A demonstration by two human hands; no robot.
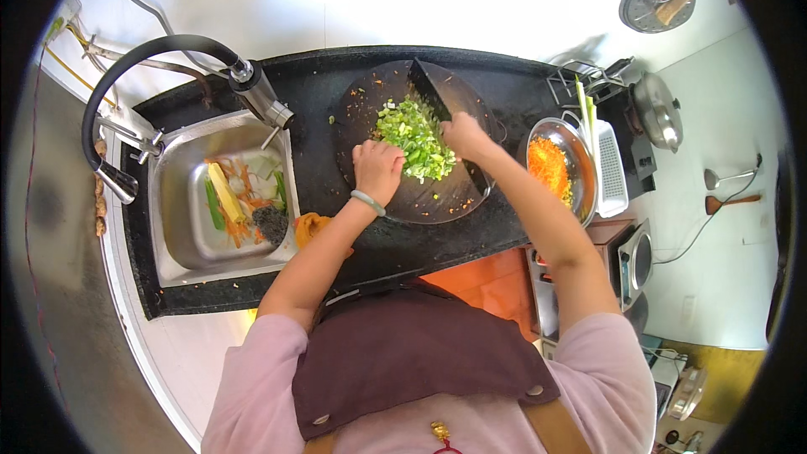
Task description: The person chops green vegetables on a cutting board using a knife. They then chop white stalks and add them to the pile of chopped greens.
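Observation:
A mound of chopped scallions (413, 139) lies in the middle of a round, dark cutting board (372, 91). My right hand (465, 135) grips a cleaver (429, 89), whose dark, wide blade stands along the mound's right side and points away from me. Scallion bits cling to the blade. Against the mound's lower left edge rests my left hand (378, 167), fingers bent and a pale green bangle on its wrist. The fingertips are partly hidden, so whether they hold any pieces is unclear. Orange crumbs dot the board.
At left, a steel sink (183, 227) holds vegetable scraps and a dark scrubber (271, 224) under a tall faucet (261, 94). An orange cloth (310, 227) lies by its rim. A steel bowl (583, 170) of shredded orange vegetable stands at right, beside a white basket (611, 170).

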